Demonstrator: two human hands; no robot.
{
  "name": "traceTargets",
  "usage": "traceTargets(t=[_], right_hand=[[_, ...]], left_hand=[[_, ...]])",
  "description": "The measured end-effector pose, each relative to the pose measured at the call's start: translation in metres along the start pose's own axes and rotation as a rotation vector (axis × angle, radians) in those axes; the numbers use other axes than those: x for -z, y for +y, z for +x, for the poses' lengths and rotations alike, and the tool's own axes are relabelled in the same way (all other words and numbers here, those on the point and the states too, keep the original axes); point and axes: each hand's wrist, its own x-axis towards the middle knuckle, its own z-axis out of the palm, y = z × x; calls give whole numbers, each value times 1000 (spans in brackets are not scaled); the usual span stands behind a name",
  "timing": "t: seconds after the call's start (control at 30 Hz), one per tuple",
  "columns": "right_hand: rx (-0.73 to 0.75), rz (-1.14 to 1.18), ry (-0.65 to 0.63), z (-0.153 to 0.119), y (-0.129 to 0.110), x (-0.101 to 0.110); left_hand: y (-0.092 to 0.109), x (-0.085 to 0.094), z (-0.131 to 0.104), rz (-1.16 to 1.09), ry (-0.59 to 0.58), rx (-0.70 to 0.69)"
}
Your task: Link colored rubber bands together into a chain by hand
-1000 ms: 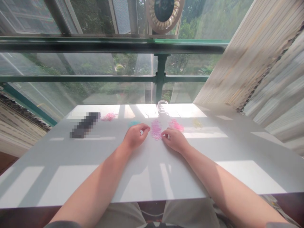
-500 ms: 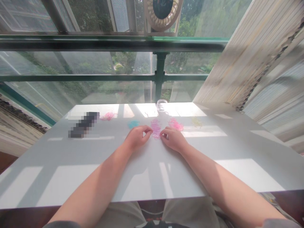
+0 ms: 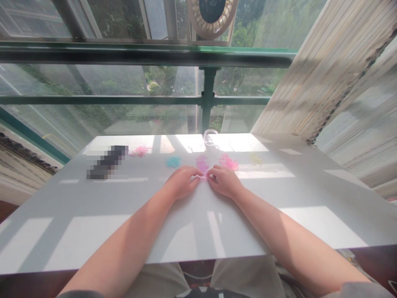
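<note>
Both hands rest on the white table at the near end of a purple-pink pile of small loops [image 3: 202,163]. My left hand [image 3: 185,181] touches its left side, thumb and forefinger bent toward each other with a small gap. From the right, my right hand [image 3: 225,181] reaches the same pile with fingertips closed together; what they pinch is too small to make out. A bright pink pile [image 3: 228,162] lies just beyond my right hand, and a turquoise pile [image 3: 173,161] beyond my left.
Farther off are a red-pink pile [image 3: 140,151], a pale yellow pile [image 3: 256,159], a clear round container [image 3: 211,137] and a blurred dark object [image 3: 108,162]. A fan [image 3: 212,16] stands by the window, with a curtain [image 3: 297,74] at right.
My left hand has moved slightly right, nearer my right hand, and its thumb and forefinger have shifted over the near end of the purple-pink pile.
</note>
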Motion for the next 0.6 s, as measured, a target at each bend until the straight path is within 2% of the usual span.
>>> traceTargets(t=[0.37,0.6], right_hand=[[12,-83,-16,1,-1,-2],[15,-73,-29,2,-2,0]], left_hand=[[1,-1,0,12,-15,18],[2,-7,3,5,30,-4]])
